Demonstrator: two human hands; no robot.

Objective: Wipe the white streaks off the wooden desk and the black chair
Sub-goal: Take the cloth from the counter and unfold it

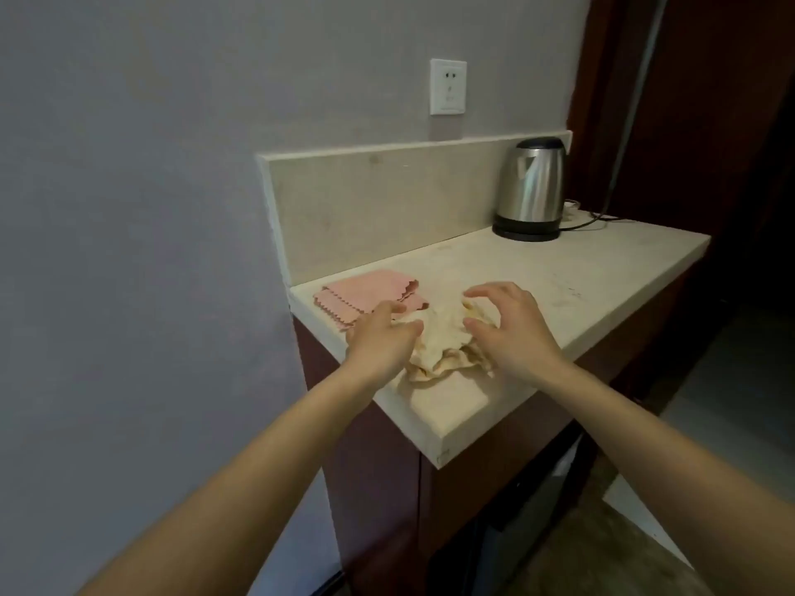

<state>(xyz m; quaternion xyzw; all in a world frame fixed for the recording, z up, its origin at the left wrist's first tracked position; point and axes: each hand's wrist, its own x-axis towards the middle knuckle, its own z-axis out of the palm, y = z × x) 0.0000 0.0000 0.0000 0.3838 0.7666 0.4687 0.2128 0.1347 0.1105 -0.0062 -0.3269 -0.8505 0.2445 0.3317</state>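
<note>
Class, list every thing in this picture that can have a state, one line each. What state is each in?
Cream cloth: crumpled on the counter, between the hands.
Pink cloths: flat, stacked, left of the cream cloth.
Kettle: upright on its base, lid shut.
Wall socket: nothing plugged in.
Left hand: open, fingers at the cloth's edge.
Right hand: open, fingers spread over the cloth.
</note>
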